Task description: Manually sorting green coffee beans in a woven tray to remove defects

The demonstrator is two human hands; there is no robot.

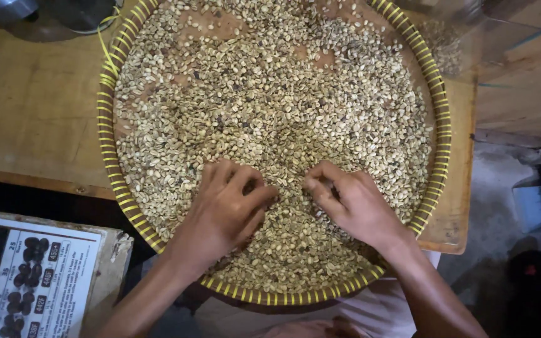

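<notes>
The woven tray point(436, 125) is running off the far edge. The left hand point(223, 209) and right hand point(352, 203) are covering beans beneath them; curled fingertips are hiding any grip. The printed chart point(36, 275), near left, is being cropped.

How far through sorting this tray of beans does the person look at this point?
Done: nothing visibly set aside; no separate pile shows. In hand: the left hand and right hand pinch at pale green coffee beans in the round woven tray with yellow-banded rim. Left: dark, discoloured beans remain scattered through the layer, so most of it looks unsorted.
</notes>
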